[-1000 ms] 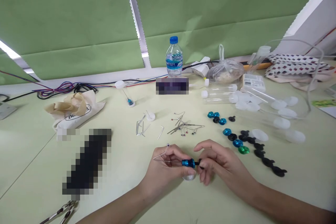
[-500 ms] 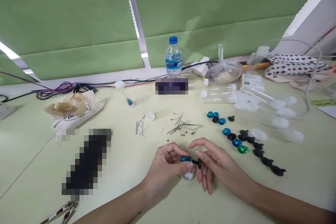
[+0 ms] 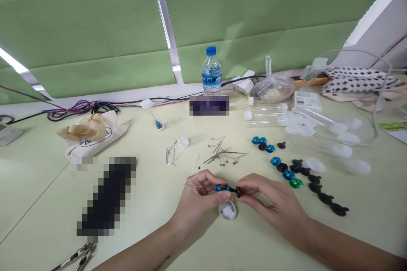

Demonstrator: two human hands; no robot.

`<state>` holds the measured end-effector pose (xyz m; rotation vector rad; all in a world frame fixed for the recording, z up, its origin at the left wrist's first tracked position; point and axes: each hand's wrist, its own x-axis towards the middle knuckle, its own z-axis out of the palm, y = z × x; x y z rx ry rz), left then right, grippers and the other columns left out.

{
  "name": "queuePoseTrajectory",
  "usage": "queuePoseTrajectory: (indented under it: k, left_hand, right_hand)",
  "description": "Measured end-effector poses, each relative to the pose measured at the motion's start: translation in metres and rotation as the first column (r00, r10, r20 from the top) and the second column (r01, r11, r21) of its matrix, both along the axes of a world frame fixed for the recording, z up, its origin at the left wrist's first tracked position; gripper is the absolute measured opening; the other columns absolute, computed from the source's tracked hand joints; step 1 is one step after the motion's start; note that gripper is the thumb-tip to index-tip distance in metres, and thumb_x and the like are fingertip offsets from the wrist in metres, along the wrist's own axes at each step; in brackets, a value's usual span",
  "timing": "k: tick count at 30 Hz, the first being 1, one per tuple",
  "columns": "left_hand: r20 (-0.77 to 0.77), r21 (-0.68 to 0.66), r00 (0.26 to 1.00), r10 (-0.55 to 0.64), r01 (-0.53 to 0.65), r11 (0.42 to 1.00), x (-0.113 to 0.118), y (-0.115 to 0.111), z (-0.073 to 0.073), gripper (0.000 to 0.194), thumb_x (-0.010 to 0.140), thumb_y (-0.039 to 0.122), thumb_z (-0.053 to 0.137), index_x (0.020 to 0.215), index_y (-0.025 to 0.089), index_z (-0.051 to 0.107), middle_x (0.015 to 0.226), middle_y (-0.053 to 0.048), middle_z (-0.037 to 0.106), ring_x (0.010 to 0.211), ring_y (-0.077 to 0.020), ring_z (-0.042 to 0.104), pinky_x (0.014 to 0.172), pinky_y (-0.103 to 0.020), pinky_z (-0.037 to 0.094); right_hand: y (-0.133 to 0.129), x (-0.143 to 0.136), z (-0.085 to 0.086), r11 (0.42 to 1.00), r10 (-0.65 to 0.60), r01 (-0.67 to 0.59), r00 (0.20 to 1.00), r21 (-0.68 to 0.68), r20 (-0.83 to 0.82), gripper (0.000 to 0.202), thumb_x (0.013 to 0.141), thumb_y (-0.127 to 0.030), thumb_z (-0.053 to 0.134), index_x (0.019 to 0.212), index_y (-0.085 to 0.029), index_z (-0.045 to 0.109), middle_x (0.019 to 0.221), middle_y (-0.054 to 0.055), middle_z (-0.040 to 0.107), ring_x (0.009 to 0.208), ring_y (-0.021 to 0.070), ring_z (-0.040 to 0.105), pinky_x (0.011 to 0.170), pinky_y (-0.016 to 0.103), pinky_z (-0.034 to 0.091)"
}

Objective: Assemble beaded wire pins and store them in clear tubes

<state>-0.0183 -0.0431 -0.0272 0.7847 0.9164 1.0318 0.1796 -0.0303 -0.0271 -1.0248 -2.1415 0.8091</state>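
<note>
My left hand (image 3: 200,199) is closed, pinching a small blue-and-black assembly (image 3: 221,188) between thumb and fingers. A thin bent wire (image 3: 191,176) with a small bead at its tip sticks out to the left of that hand. My right hand (image 3: 276,205) is closed too, its thumb and fingertips on the black disc end (image 3: 238,192) of the same assembly. Just below, a round white cap (image 3: 227,210) rests on the table. Ahead lies a pile of thin beaded wires (image 3: 224,153), with bent metal hex keys (image 3: 171,156) to its left.
Blue, black and green knob-like parts (image 3: 296,183) lie in rows on the right. Behind them are clear tubes (image 3: 267,116) and white caps (image 3: 314,164). A water bottle (image 3: 211,76) stands at the back, a cloth pouch (image 3: 95,135) and pliers (image 3: 81,255) lie left.
My right hand has moved from hanging open beside the assembly to pinching its black disc end. The left hand still holds the assembly, shifted slightly left and up.
</note>
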Motion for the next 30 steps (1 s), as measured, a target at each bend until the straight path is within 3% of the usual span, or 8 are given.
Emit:
queuePoseTrajectory:
  k: [6, 12, 16, 20, 24, 30]
  left_hand:
    - [-0.02, 0.055, 1.0, 0.007, -0.006, 0.998, 0.0016, -0.0025, 0.0021, 0.019, 0.065, 0.018, 0.078, 0.076, 0.014, 0.064, 0.081, -0.005, 0.068, 0.071, -0.0143, 0.062, 0.066, -0.027, 0.049]
    - [-0.044, 0.15, 0.999, 0.029, -0.022, 0.988, 0.0028, -0.0034, 0.0045, 0.014, 0.064, 0.012, 0.077, 0.073, 0.015, 0.067, 0.081, -0.005, 0.069, 0.077, -0.0164, 0.064, 0.071, -0.029, 0.051]
    - [-0.05, 0.154, 0.999, 0.019, -0.011, 0.988, 0.0033, -0.0041, 0.0035, 0.013, 0.067, 0.012, 0.076, 0.074, 0.015, 0.066, 0.082, -0.005, 0.069, 0.078, -0.0171, 0.064, 0.071, -0.029, 0.051]
    - [-0.068, 0.122, 0.997, 0.022, -0.013, 0.992, 0.0024, -0.0025, 0.0024, 0.015, 0.067, 0.014, 0.077, 0.075, 0.014, 0.064, 0.082, -0.006, 0.069, 0.074, -0.0156, 0.064, 0.069, -0.028, 0.05]
    - [-0.052, 0.09, 0.998, 0.026, -0.021, 0.996, 0.0009, -0.0006, 0.0021, 0.016, 0.067, 0.015, 0.077, 0.076, 0.014, 0.064, 0.08, -0.005, 0.069, 0.07, -0.0125, 0.062, 0.065, -0.025, 0.049]
    - [-0.052, 0.11, 0.998, 0.025, -0.019, 0.994, 0.0016, -0.0015, 0.0019, 0.015, 0.066, 0.012, 0.077, 0.073, 0.014, 0.065, 0.08, -0.004, 0.068, 0.073, -0.0139, 0.062, 0.068, -0.026, 0.05]
  right_hand:
    - [-0.0015, -0.0015, 0.0027, 0.985, -0.034, 0.032, 0.999, -0.172, -0.009, 0.013, 0.089, -0.028, 0.053, 0.095, -0.022, 0.062, 0.077, 0.001, 0.068, 0.066, 0.0147, 0.064, 0.059, 0.025, 0.051]
    - [-0.0006, -0.0033, 0.0019, 0.951, 0.02, -0.048, 0.995, -0.305, -0.093, 0.022, 0.094, -0.032, 0.043, 0.091, -0.017, 0.06, 0.069, 0.001, 0.062, 0.054, 0.0115, 0.06, 0.052, 0.023, 0.05]
    - [-0.0009, -0.0024, -0.0003, 0.948, 0.023, -0.059, 0.993, -0.313, -0.116, 0.023, 0.094, -0.032, 0.043, 0.095, -0.018, 0.062, 0.07, 0.001, 0.061, 0.056, 0.0112, 0.059, 0.053, 0.023, 0.05]
    - [-0.0009, -0.0031, -0.0007, 0.941, -0.005, -0.048, 0.987, -0.335, -0.158, 0.021, 0.088, -0.027, 0.056, 0.109, -0.025, 0.059, 0.081, 0.0, 0.065, 0.068, 0.0126, 0.063, 0.062, 0.023, 0.055]
    - [-0.0022, -0.0041, 0.0013, 0.949, -0.052, -0.004, 0.985, -0.316, -0.166, 0.014, 0.087, -0.025, 0.057, 0.1, -0.025, 0.06, 0.084, 0.001, 0.068, 0.076, 0.0144, 0.067, 0.067, 0.024, 0.057]
    - [-0.004, -0.0034, 0.0024, 0.955, -0.069, 0.019, 0.985, -0.296, -0.158, 0.011, 0.088, -0.025, 0.053, 0.093, -0.021, 0.062, 0.07, 0.0, 0.066, 0.061, 0.0131, 0.064, 0.057, 0.024, 0.055]
